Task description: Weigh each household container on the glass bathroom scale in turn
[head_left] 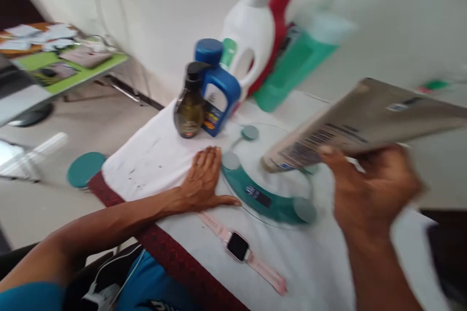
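Note:
My right hand [368, 189] is closed around a large grey-brown squeeze tube [350, 121], holding it tilted, narrow end down, over a round glass weighing scale [262, 197]. The tube's narrow end appears just above the glass; whether it touches, I cannot tell. The scale has a teal band with a small dark display, whose reading is too blurred to make out. My left hand [206, 177] lies flat on the white cloth at the scale's left edge, thumb stretched out. Below the scale lies a smartwatch [238, 246] with a pink strap.
Behind the scale stand a dark small bottle [190, 107], a blue bottle [221, 92], a white jug [251, 29], a red bottle [279, 9] and a green-liquid bottle [299, 65], near the wall. A teal stool [86, 169] and a green-topped table [67, 77] are to the left.

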`<state>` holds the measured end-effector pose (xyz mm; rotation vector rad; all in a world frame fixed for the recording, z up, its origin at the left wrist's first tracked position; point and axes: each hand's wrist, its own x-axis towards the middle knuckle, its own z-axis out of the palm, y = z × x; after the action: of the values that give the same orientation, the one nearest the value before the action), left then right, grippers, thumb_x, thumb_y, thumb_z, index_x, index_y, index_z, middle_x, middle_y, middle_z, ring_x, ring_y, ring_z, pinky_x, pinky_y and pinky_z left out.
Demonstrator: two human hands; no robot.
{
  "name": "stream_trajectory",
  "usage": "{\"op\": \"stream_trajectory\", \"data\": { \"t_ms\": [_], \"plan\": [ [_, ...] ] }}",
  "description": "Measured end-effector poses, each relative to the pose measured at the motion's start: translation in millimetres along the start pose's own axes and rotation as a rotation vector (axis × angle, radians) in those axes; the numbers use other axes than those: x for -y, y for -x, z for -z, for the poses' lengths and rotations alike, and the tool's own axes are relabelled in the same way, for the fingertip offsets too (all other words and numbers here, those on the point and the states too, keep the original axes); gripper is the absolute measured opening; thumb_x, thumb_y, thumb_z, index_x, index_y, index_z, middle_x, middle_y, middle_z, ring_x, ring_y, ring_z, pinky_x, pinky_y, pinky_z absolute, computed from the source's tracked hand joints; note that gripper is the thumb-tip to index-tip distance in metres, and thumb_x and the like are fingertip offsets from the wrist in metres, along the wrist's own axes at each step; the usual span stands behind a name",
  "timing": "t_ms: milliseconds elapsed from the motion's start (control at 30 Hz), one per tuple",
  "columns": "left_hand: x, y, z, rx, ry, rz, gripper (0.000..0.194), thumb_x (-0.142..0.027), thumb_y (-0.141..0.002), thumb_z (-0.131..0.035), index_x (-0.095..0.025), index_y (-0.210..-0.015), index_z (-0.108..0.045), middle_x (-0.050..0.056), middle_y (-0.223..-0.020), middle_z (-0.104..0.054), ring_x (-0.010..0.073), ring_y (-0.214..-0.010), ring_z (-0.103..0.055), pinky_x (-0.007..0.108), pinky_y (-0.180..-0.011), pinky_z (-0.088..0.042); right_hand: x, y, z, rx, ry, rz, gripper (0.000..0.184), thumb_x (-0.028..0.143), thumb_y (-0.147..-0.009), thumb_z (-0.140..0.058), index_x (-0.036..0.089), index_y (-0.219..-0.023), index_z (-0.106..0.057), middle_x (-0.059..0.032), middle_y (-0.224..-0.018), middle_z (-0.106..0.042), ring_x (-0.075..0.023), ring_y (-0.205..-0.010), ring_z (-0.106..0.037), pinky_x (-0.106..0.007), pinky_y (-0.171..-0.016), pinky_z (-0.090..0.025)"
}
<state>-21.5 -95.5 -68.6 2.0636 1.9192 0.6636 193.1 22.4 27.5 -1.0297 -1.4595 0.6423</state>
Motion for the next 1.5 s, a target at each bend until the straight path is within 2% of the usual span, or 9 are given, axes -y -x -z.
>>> {"op": "stream_trajectory", "data": {
  "t_ms": [133, 200, 300, 367, 533, 1033, 1200, 1367, 1500],
  "plan": [
    [5.1, -4.6, -3.1, -0.041, -0.043, -0.044, 0.125, -0.092, -0.082, -0.047, -0.003, -0.163, -0.017, 0.036, -0.164, -0.034, 0.0497, -0.155, -0.031, 0.069, -0.123, -0.025, -17.1, 12.1, 21.3, -0.046, 0.061, -0.035, 0.045, 0.057, -0.084, -0.075, 0.023, -0.111, -0.067, -0.0061, -0.108, -0.072, -0.025, -0.1, -0.072, -0.042, -0.078, -0.061],
    [5.5, -5.2, -4.0, -0.061, -0.062, -0.051, 0.123, -0.092, -0.082, -0.047, -0.001, -0.161, -0.019, 0.036, -0.162, -0.035, 0.0498, -0.154, -0.032, 0.068, -0.123, -0.025, -30.6, 25.9, 38.6, -0.181, 0.109, -0.077, 0.048, 0.062, -0.093, -0.062, 0.021, -0.117, -0.066, -0.0077, -0.112, -0.071, -0.0249, -0.103, -0.072, -0.041, -0.079, -0.06],
    [4.0, -4.3, -4.1, -0.069, -0.073, -0.053, 0.123, -0.091, -0.082, -0.047, -0.001, -0.161, -0.02, 0.036, -0.162, -0.036, 0.05, -0.154, -0.033, 0.067, -0.123, -0.025, -61.6, 39.8, 66.4, -0.473, 0.224, -0.157, 0.049, 0.066, -0.094, -0.053, 0.019, -0.102, -0.065, -0.0041, -0.091, -0.068, -0.0205, -0.085, -0.07, -0.034, -0.069, -0.057],
    [3.4, -4.5, -3.4, -0.065, -0.069, -0.062, 0.123, -0.091, -0.082, -0.048, -0.002, -0.161, -0.02, 0.036, -0.162, -0.036, 0.0501, -0.153, -0.033, 0.068, -0.123, -0.025, -85.1, 40.3, 80.6, -0.552, 0.233, -0.239, 0.048, 0.066, -0.092, -0.049, 0.02, -0.091, -0.061, -0.0003, -0.075, -0.061, -0.0168, -0.067, -0.063, -0.03, -0.055, -0.05],
    [3.8, -6.8, -0.2, -0.041, -0.062, -0.063, 0.124, -0.091, -0.081, -0.049, -0.001, -0.161, -0.02, 0.036, -0.161, -0.036, 0.0506, -0.152, -0.034, 0.069, -0.122, -0.026, -118.0, 34.9, 91.8, -0.512, 0.197, -0.359, 0.039, 0.058, -0.088, -0.05, 0.02, -0.078, -0.056, 0.0034, -0.061, -0.053, -0.0117, -0.048, -0.05, -0.024, -0.042, -0.036],
    [-0.3, -7.7, 5.5, 0.012, -0.051, -0.039, 0.124, -0.093, -0.082, -0.045, 0.0, -0.16, -0.02, 0.036, -0.162, -0.033, 0.0502, -0.154, -0.03, 0.068, -0.123, -0.024, -113.5, 40.9, 88.9, -0.502, 0.191, -0.348, 0.04, 0.059, -0.085, -0.059, 0.02, -0.079, -0.058, 0.003, -0.066, -0.056, -0.0119, -0.052, -0.052, -0.026, -0.047, -0.039],
    [0.8, -7.3, 3.3, -0.004, -0.07, -0.042, 0.122, -0.092, -0.083, -0.044, 0.002, -0.158, -0.022, 0.036, -0.162, -0.034, 0.0496, -0.154, -0.031, 0.066, -0.124, -0.024, -82.3, 38.8, 73.9, -0.385, 0.163, -0.272, 0.04, 0.058, -0.084, -0.069, 0.019, -0.091, -0.063, 0.0002, -0.079, -0.064, -0.016, -0.069, -0.063, -0.028, -0.057, -0.048],
    [2.9, -5.6, 0.1, -0.063, -0.128, -0.091, 0.122, -0.091, -0.084, -0.045, 0.0, -0.16, -0.018, 0.036, -0.158, -0.04, 0.0502, -0.151, -0.037, 0.066, -0.121, -0.03, -44.1, 15.7, 37.7, 0.028, 0.104, -0.163, 0.064, 0.053, -0.076, -0.084, 0.025, -0.129, -0.06, -0.0081, -0.131, -0.068, -0.0259, -0.12, -0.066, -0.042, -0.094, -0.056],
    [7.0, -3.9, -4.7, -0.161, -0.191, -0.15, 0.121, -0.089, -0.086, -0.045, -0.007, -0.166, -0.004, 0.033, -0.156, -0.043, 0.0499, -0.145, -0.044, 0.066, -0.112, -0.04, -25.3, -5.0, 11.3, 0.188, 0.039, -0.18, 0.058, 0.046, -0.074, -0.089, 0.025, -0.122, -0.063, -0.0059, -0.119, -0.074, -0.0248, -0.111, -0.069, -0.042, -0.098, -0.055]
  ]
}}
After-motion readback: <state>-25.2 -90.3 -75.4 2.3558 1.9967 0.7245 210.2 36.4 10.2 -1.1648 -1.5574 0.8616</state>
